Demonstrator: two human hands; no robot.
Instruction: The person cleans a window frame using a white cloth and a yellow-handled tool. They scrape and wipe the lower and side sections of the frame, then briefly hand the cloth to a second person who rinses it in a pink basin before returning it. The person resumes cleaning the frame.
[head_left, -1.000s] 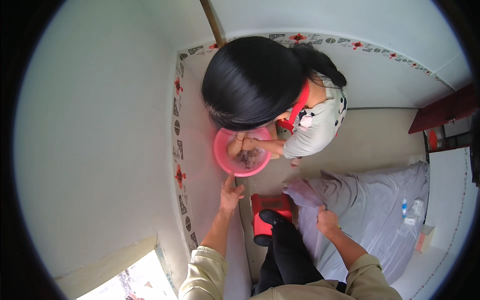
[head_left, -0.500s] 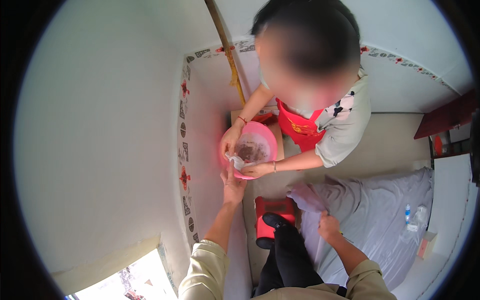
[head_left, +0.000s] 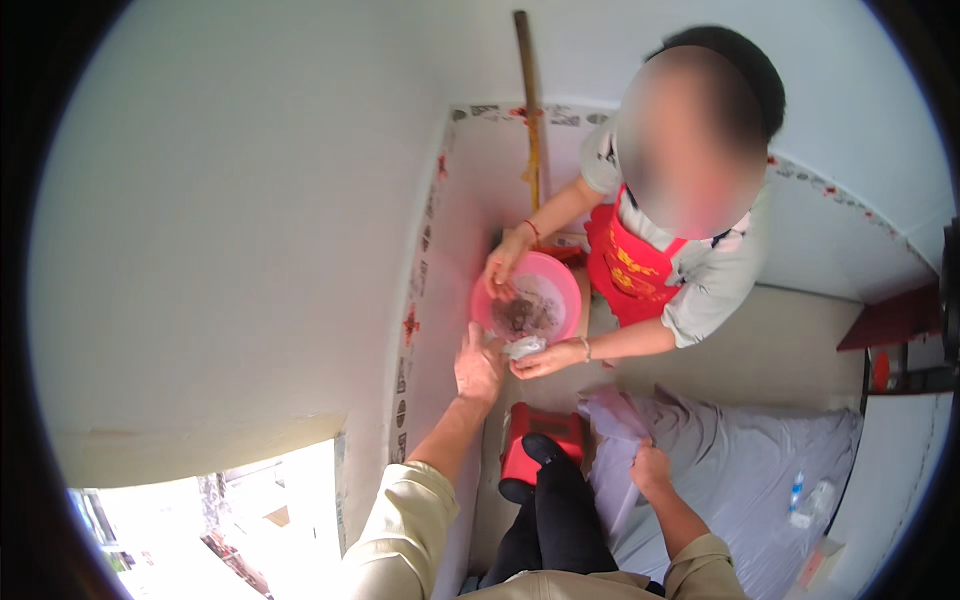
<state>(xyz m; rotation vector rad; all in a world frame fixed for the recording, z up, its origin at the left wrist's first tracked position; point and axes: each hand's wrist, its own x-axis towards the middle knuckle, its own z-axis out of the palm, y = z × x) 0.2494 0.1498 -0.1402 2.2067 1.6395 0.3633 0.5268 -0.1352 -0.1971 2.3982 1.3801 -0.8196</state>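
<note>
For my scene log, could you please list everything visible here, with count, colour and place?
basin: one, pink, on the floor by the wall, dark contents inside
co-worker's hands: two, one in the basin, one at its near rim holding something small and pale
apron: one, red, on the co-worker
wooden pole: one, brown, leaning in the corner
stool: one, red, under the person's dark shoe
sheet: one, grey, spread on the floor at right
bottle: one, clear, on the sheet
left hand: open, reaching to the basin's rim
right hand: gripping the sheet's edge
</note>
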